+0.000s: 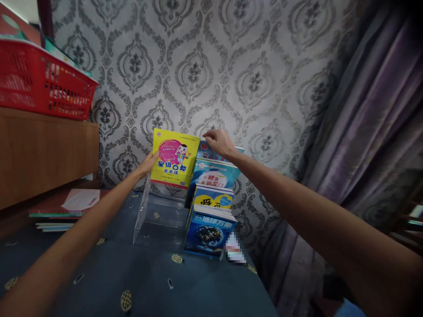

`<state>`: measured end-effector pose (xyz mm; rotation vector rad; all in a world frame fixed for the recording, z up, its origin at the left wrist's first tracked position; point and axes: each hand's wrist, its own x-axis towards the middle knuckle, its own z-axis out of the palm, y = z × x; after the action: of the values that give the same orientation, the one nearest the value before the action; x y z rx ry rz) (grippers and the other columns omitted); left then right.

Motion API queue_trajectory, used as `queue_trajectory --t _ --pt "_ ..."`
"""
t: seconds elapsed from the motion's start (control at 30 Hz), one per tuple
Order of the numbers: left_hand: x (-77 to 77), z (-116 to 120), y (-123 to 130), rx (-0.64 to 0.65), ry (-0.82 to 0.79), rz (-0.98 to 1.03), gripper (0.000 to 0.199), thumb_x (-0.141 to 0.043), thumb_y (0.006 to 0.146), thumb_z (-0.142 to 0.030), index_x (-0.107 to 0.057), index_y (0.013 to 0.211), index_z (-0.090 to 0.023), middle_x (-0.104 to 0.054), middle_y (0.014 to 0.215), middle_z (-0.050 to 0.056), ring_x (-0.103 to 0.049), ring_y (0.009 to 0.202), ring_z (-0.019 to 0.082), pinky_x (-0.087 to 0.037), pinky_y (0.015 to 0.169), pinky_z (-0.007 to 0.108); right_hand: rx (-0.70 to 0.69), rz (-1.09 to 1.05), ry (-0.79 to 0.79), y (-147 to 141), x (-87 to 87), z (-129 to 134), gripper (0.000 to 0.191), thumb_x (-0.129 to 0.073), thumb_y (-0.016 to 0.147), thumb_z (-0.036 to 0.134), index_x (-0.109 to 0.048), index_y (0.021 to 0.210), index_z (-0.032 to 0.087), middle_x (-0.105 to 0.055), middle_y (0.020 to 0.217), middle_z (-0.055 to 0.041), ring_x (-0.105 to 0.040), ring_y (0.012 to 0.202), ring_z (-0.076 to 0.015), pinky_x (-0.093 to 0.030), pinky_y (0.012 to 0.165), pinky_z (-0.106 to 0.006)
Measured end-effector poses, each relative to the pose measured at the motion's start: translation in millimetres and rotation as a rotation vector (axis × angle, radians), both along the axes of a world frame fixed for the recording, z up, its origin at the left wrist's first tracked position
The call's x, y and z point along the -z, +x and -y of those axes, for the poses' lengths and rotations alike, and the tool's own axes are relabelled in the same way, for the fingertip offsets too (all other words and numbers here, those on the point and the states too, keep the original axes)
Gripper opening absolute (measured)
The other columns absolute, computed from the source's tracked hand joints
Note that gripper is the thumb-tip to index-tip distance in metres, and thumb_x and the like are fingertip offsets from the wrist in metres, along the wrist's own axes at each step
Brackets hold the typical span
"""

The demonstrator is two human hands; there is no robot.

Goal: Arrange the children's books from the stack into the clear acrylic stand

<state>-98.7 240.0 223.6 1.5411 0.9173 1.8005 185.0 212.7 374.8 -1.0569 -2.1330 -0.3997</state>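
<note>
A yellow workbook (175, 158) with a pink circle and a cartoon child stands upright at the back of a clear acrylic rack (158, 229), in its left column. My left hand (150, 164) grips the workbook's left edge. Just off its top right corner is my right hand (220, 143), fingers bent and seemingly holding nothing, over a blue book (214, 152) at the back of the right column. In front of that stand a light blue book (214, 175), a yellow-and-blue book (214, 199) and a dark blue book with a globe (209, 233), stepped downward.
On the left, a red plastic basket (66, 86) sits on a wooden cabinet (49, 154). Several books lie stacked (69, 204) below it on the dark patterned tablecloth (148, 281). Patterned wallpaper (194, 70) is behind the rack, and a purple-grey curtain (346, 123) hangs at right.
</note>
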Motion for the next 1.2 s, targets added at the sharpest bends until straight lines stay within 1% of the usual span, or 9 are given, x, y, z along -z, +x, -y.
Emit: queue_trajectory --t 0.27,0.43,0.53,0.77,0.9,1.0,1.1,1.17,1.2 --pt "0.3 -1 -6 -0.111 -0.009 -0.008 0.046 -0.065 0.081 -0.066 -0.058 0.095 -0.022 -0.074 0.086 0.003 -0.071 0.079 0.021 -0.056 0.07 0.032 -0.053 -0.057 0.069 10 21.6 0 0.035 -0.047 0.088 0.02 -0.07 0.115 0.015 -0.072 0.119 -0.0138 -0.064 0.111 -0.0289 -0.048 0.097 -0.041" --pt "0.6 3 -13 -0.181 -0.016 -0.047 0.046 -0.06 0.083 -0.068 -0.055 0.091 -0.022 -0.07 0.084 0.001 -0.068 0.077 0.02 -0.053 0.068 0.031 -0.086 0.001 0.188 6 33.0 6 0.029 -0.045 0.09 0.021 -0.067 0.106 0.016 -0.069 0.109 -0.0161 -0.059 0.107 -0.0296 -0.045 0.097 -0.041" --pt "-0.7 6 -16 -0.233 0.014 -0.069 0.046 -0.055 0.086 -0.067 -0.056 0.091 -0.022 -0.068 0.083 0.001 -0.067 0.077 0.019 -0.051 0.066 0.029 -0.125 0.051 0.252 2 39.2 9 0.026 -0.043 0.091 0.02 -0.066 0.104 0.017 -0.066 0.11 -0.0158 -0.056 0.109 -0.0299 -0.044 0.096 -0.042" --pt "-4.3 11 -20 -0.381 0.114 -0.099 0.036 -0.055 0.086 -0.056 -0.055 0.082 -0.021 -0.063 0.077 -0.001 -0.061 0.077 0.017 -0.046 0.064 0.025 -0.153 0.067 0.317 -3 51.1 -2 0.027 -0.046 0.09 0.018 -0.068 0.106 0.016 -0.065 0.117 -0.0157 -0.057 0.111 -0.0319 -0.046 0.095 -0.047" --pt "-2.5 12 -19 -0.402 0.12 -0.129 0.029 -0.055 0.088 -0.048 -0.056 0.08 -0.021 -0.063 0.076 0.0 -0.06 0.075 0.016 -0.046 0.063 0.025 -0.145 0.04 0.346 -2 53.5 -5 0.025 -0.049 0.091 0.017 -0.068 0.106 0.017 -0.064 0.122 -0.0158 -0.056 0.115 -0.0318 -0.046 0.097 -0.049" --pt "1.2 12 -18 -0.399 0.109 -0.139 0.027 -0.053 0.089 -0.046 -0.056 0.08 -0.021 -0.063 0.076 0.0 -0.06 0.075 0.016 -0.046 0.062 0.025 -0.146 0.03 0.391 -1 59.5 5 0.023 -0.05 0.092 0.016 -0.068 0.106 0.015 -0.063 0.126 -0.0176 -0.054 0.119 -0.0318 -0.045 0.1 -0.051" --pt "8.6 13 -18 -0.395 0.089 -0.132 0.029 -0.05 0.091 -0.048 -0.056 0.083 -0.02 -0.065 0.079 0.001 -0.063 0.077 0.017 -0.047 0.064 0.026 -0.2 0.069 0.43 -1 80.2 31 0.022 -0.049 0.094 0.016 -0.066 0.107 0.017 -0.06 0.132 -0.0163 -0.052 0.123 -0.0297 -0.046 0.102 -0.05" --pt "15.1 15 -18 -0.388 0.07 -0.131 0.032 -0.049 0.091 -0.051 -0.056 0.085 -0.02 -0.067 0.082 0.002 -0.064 0.08 0.018 -0.049 0.065 0.027 -0.311 0.151 0.468 -2 104.9 53 0.022 -0.045 0.097 0.016 -0.065 0.107 0.019 -0.06 0.133 -0.0156 -0.053 0.123 -0.0283 -0.048 0.102 -0.05" --pt "18.2 15 -19 -0.382 0.059 -0.134 0.034 -0.049 0.091 -0.053 -0.058 0.086 -0.02 -0.068 0.083 0.003 -0.065 0.081 0.019 -0.049 0.066 0.027 -0.374 0.215 0.48 -3 119.8 65 0.022 -0.044 0.097 0.015 -0.064 0.105 0.018 -0.059 0.134 -0.0171 -0.051 0.127 -0.0289 -0.047 0.104 -0.051"
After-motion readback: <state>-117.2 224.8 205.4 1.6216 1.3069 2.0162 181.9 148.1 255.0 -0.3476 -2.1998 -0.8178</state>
